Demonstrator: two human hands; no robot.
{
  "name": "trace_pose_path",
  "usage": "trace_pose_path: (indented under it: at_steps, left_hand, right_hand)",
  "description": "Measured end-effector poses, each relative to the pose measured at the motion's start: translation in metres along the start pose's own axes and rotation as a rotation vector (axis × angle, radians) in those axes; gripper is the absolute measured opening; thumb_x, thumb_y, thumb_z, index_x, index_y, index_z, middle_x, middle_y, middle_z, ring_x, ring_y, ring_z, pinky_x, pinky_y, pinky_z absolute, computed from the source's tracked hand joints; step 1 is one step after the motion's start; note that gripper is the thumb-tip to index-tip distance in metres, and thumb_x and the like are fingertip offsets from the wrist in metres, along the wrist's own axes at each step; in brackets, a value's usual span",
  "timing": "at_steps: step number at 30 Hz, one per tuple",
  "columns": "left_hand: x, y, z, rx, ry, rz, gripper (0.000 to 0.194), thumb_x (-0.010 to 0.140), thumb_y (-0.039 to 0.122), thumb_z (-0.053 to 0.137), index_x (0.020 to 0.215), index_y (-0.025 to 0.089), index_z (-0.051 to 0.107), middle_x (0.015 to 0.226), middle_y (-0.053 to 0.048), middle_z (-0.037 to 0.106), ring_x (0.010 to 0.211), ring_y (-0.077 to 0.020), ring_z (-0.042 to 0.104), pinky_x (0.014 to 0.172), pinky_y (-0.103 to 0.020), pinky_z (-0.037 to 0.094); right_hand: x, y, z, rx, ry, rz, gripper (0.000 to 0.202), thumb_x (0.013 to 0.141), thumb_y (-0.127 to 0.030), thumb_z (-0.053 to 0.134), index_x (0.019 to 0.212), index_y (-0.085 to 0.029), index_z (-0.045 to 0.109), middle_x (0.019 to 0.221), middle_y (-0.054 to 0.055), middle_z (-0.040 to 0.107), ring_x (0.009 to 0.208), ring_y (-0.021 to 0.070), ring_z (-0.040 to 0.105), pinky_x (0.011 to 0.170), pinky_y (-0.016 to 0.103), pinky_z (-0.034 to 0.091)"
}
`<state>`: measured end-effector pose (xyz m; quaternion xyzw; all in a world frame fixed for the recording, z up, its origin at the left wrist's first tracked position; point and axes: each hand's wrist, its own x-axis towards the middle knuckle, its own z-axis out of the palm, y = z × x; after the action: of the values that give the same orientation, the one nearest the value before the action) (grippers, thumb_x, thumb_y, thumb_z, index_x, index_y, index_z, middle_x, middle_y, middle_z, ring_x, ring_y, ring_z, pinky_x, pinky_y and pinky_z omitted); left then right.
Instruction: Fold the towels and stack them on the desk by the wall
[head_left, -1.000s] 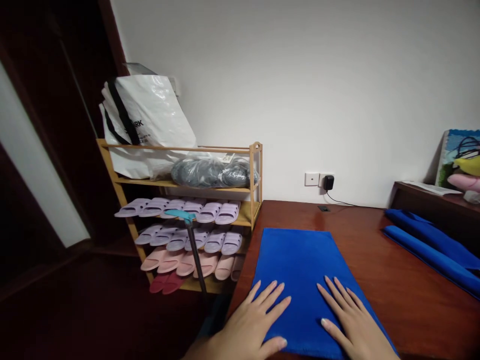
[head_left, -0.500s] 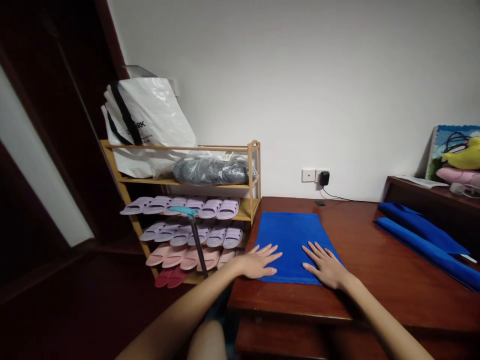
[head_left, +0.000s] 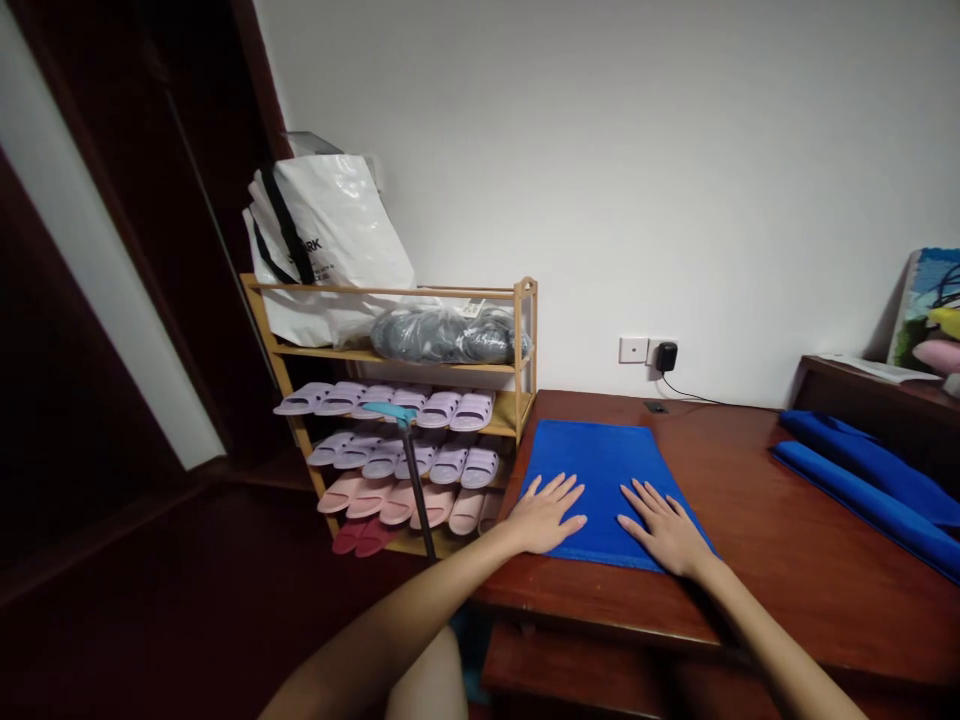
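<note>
A flat blue cloth (head_left: 600, 460) lies spread on the reddish-brown wooden table (head_left: 750, 500), close to its left end. My left hand (head_left: 544, 515) rests palm down on the cloth's near left part, fingers spread. Across from it, my right hand (head_left: 667, 530) lies flat over the near right edge, its fingers also apart. Neither hand grips anything. Farther right on the table are a rolled or folded blue cloth (head_left: 862, 500) and another blue cloth (head_left: 855, 440) behind it.
Left of the table stands a wooden rack (head_left: 525, 340) with rows of slippers (head_left: 442, 408), a white bag (head_left: 337, 220) and a plastic-wrapped grey bundle (head_left: 450, 335). A blue-topped pole (head_left: 416, 480) stands before it. A black plug (head_left: 666, 356) with a cord is at the wall.
The view has turned slightly left, so everything sits farther right. My left hand has shifted a little inward on the cloth; my right hand stays flat near its edge.
</note>
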<state>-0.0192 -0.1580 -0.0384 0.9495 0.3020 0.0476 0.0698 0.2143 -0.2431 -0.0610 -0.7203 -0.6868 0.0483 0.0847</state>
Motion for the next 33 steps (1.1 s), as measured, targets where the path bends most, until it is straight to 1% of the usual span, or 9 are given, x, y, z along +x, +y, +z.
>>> trace_pose_path:
  at_steps: [3, 5, 7, 10, 12, 15, 19, 27, 33]
  left_hand:
    - [-0.015, 0.006, -0.009, -0.006, -0.003, -0.017, 0.056, 0.098, 0.049, 0.025, 0.147, 0.022, 0.024, 0.153, -0.007, 0.016, 0.141, -0.0251, 0.009, 0.111, -0.053, 0.009]
    - [-0.034, 0.014, -0.013, -0.026, -0.020, 0.013, 0.051, 0.099, 0.042, 0.025, 0.147, 0.023, 0.024, 0.154, -0.007, 0.015, 0.141, -0.0260, 0.010, 0.111, -0.053, 0.012]
    - [-0.056, 0.020, -0.016, -0.055, -0.029, 0.087, 0.049, 0.100, 0.039, 0.024, 0.148, 0.028, 0.020, 0.154, -0.005, 0.015, 0.141, -0.0257, 0.012, 0.111, -0.052, 0.015]
    - [-0.085, 0.023, -0.017, -0.074, 0.010, 0.142, 0.053, 0.099, 0.045, 0.030, 0.148, 0.034, 0.014, 0.154, -0.001, 0.014, 0.140, -0.0261, 0.014, 0.111, -0.051, 0.017]
    - [-0.095, 0.020, -0.019, -0.072, 0.011, 0.124, 0.055, 0.097, 0.047, 0.034, 0.148, 0.036, 0.013, 0.154, 0.000, 0.014, 0.140, -0.0272, 0.016, 0.111, -0.051, 0.018]
    - [-0.091, 0.011, -0.020, -0.058, -0.017, 0.081, 0.056, 0.097, 0.051, 0.031, 0.148, 0.035, 0.014, 0.154, 0.000, 0.014, 0.140, -0.0286, 0.014, 0.110, -0.053, 0.017]
    - [-0.064, -0.009, -0.016, -0.046, -0.056, 0.064, 0.059, 0.096, 0.058, 0.024, 0.148, 0.032, 0.016, 0.154, -0.002, 0.012, 0.141, -0.0278, 0.010, 0.111, -0.055, 0.010]
    - [0.008, -0.064, -0.017, -0.059, -0.184, 0.006, 0.064, 0.094, 0.064, 0.016, 0.149, 0.031, 0.010, 0.155, -0.001, 0.005, 0.141, -0.0249, -0.001, 0.109, -0.056, 0.002]
    - [0.042, -0.095, -0.017, -0.056, -0.145, -0.033, 0.061, 0.095, 0.062, 0.014, 0.148, 0.032, 0.012, 0.155, -0.001, 0.006, 0.142, -0.0255, 0.001, 0.108, -0.058, 0.004]
  right_hand:
    - [-0.014, 0.002, -0.003, -0.019, 0.026, 0.052, 0.069, 0.088, -0.066, 0.020, 0.145, -0.027, 0.022, 0.152, 0.000, 0.014, 0.141, 0.0195, 0.007, 0.115, 0.045, 0.011]
    - [-0.032, 0.003, -0.006, -0.019, 0.025, 0.074, 0.070, 0.088, -0.066, 0.021, 0.144, -0.025, 0.027, 0.151, 0.002, 0.018, 0.140, 0.0201, 0.010, 0.115, 0.044, 0.014]
    - [-0.055, 0.004, -0.009, 0.009, -0.009, 0.082, 0.072, 0.086, -0.070, 0.020, 0.143, -0.027, 0.031, 0.150, 0.001, 0.020, 0.140, 0.0188, 0.012, 0.115, 0.041, 0.017]
    - [-0.086, 0.009, -0.014, 0.049, -0.090, 0.084, 0.075, 0.083, -0.074, 0.019, 0.143, -0.030, 0.028, 0.151, -0.002, 0.014, 0.140, 0.0178, 0.010, 0.115, 0.040, 0.015]
    - [-0.098, 0.013, -0.015, 0.059, -0.117, 0.064, 0.073, 0.083, -0.073, 0.021, 0.144, -0.033, 0.023, 0.151, -0.004, 0.009, 0.140, 0.0181, 0.007, 0.116, 0.042, 0.010]
    - [-0.099, 0.021, -0.018, 0.106, -0.143, 0.012, 0.067, 0.085, -0.070, 0.021, 0.144, -0.039, 0.015, 0.151, -0.008, 0.004, 0.140, 0.0169, 0.003, 0.116, 0.044, 0.005]
    - [-0.073, 0.034, -0.020, 0.137, -0.170, -0.020, 0.065, 0.086, -0.070, 0.018, 0.144, -0.041, 0.011, 0.151, -0.010, 0.001, 0.140, 0.0156, -0.001, 0.115, 0.045, 0.001]
    - [0.026, 0.050, -0.012, 0.085, -0.173, 0.032, 0.073, 0.084, -0.073, 0.013, 0.146, -0.035, 0.014, 0.152, -0.004, 0.004, 0.141, 0.0183, 0.001, 0.114, 0.049, 0.004]
    - [0.069, 0.051, 0.000, 0.012, -0.111, 0.041, 0.075, 0.083, -0.074, 0.014, 0.146, -0.034, 0.013, 0.153, -0.003, 0.004, 0.141, 0.0183, 0.001, 0.115, 0.047, 0.006]
